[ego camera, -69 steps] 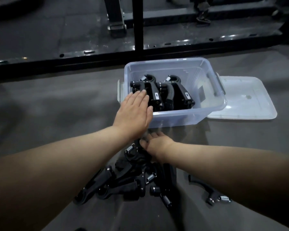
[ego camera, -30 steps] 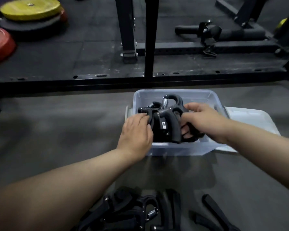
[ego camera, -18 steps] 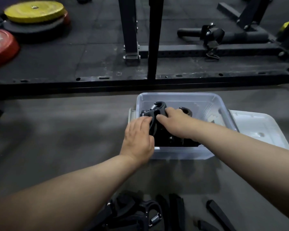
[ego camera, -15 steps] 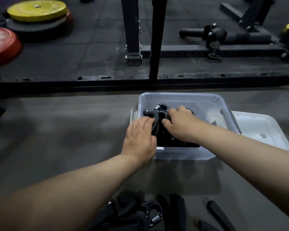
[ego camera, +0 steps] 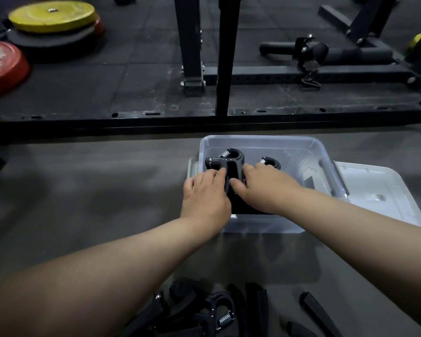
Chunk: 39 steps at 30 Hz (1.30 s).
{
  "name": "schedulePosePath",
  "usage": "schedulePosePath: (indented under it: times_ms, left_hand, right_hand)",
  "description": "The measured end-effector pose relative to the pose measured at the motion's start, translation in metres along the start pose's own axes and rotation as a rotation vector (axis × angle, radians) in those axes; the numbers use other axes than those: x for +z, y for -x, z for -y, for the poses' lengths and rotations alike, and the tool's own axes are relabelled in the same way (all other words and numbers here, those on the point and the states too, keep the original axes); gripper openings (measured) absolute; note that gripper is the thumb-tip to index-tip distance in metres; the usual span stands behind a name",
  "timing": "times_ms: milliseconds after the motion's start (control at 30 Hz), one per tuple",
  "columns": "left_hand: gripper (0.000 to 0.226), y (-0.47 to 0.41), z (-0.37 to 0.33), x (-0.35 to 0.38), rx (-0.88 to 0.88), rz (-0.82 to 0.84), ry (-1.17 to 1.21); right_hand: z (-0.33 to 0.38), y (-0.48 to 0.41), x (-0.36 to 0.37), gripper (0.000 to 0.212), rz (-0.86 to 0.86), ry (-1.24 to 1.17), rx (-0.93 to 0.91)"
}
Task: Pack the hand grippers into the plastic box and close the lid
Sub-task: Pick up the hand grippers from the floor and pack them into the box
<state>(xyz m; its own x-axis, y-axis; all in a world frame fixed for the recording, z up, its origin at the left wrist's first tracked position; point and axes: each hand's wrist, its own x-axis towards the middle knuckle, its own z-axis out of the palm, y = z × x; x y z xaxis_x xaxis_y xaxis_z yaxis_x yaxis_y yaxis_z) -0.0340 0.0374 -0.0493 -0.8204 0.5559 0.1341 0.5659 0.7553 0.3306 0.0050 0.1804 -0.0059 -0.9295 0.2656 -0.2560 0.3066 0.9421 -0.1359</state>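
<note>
Step in hand: the hand grippers already in the plastic box (ego camera: 301,152) are judged to be in the middle of being nested together at its left end.
Left hand (ego camera: 204,200): laid over the near-left corner of the box, fingers (ego camera: 216,172) extended and pressed against the side of the packed grippers (ego camera: 231,164). Nothing is seen to be enclosed by it, so the hand is taken as open and bracing.
Right hand (ego camera: 265,188): set palm down on top of the same group, fingers curled over the black handles. Whether one gripper is truly clasped or merely pushed down cannot be told from this view.
How it is best done: the row should be kept tight against the left wall, handles aligned the same way and coil ends up, so that room is left on the right for the rest. Pressure is better applied on the handles than on the springs. Nothing should be left standing above the rim, or the lid may not seat.
Where the task's things lie: some grippers in the box; a loose pile (ego camera: 219,312) on the floor at the near edge of the view, with a stray handle (ego camera: 314,310) to its right; the lid (ego camera: 379,190) flat on the floor, touching the right side of the box.
Materials and shapes: the box is translucent, smooth plastic with rounded corners and side latches. The lid is of similar pale plastic. The grippers are matte black with bare metal coil springs (ego camera: 225,321). The floor (ego camera: 83,190) is dull grey and seems slightly rubbery.
Remaining: most of the packing, and the lid.
</note>
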Motion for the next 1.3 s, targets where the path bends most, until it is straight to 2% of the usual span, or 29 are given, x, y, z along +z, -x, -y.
schedulePosePath:
  times_ms: [133,233,367,467,633,833,1000,1133,1300]
  left_hand:
    - [0.065,-0.002,-0.005,-0.002,-0.039,0.04,-0.021]
    - [0.068,-0.001,-0.005,-0.004,-0.034,0.046,-0.009]
    - [0.053,0.003,-0.003,-0.003,-0.011,-0.009,0.01]
    - [0.046,-0.002,-0.003,-0.003,-0.059,-0.074,0.08]
    - [0.044,-0.01,-0.003,-0.001,-0.112,0.0,0.105]
    - [0.038,-0.009,-0.002,0.0,-0.125,-0.028,0.129]
    - [0.039,-0.012,-0.003,-0.001,-0.172,0.044,0.115]
    - [0.038,-0.013,-0.002,0.001,-0.171,0.056,0.105]
    - [0.045,-0.012,0.001,0.004,-0.138,0.035,0.098]
  right_hand:
    - [-0.011,0.011,0.013,0.056,-0.108,-0.004,-0.114]
    - [-0.021,0.025,0.021,0.06,-0.195,-0.098,-0.169]
    - [-0.033,0.047,0.038,0.053,-0.283,-0.188,-0.18]
    - [-0.036,0.051,0.045,0.048,-0.346,-0.189,-0.222]
    - [-0.031,0.041,0.044,0.058,-0.375,-0.204,-0.169]
    - [-0.03,0.044,0.043,0.053,-0.376,-0.185,-0.171]
    - [-0.024,0.036,0.04,0.053,-0.329,-0.074,-0.046]
    - [-0.016,0.026,0.04,0.047,-0.314,-0.106,-0.01]
    - [-0.016,0.026,0.045,0.046,-0.332,-0.089,-0.018]
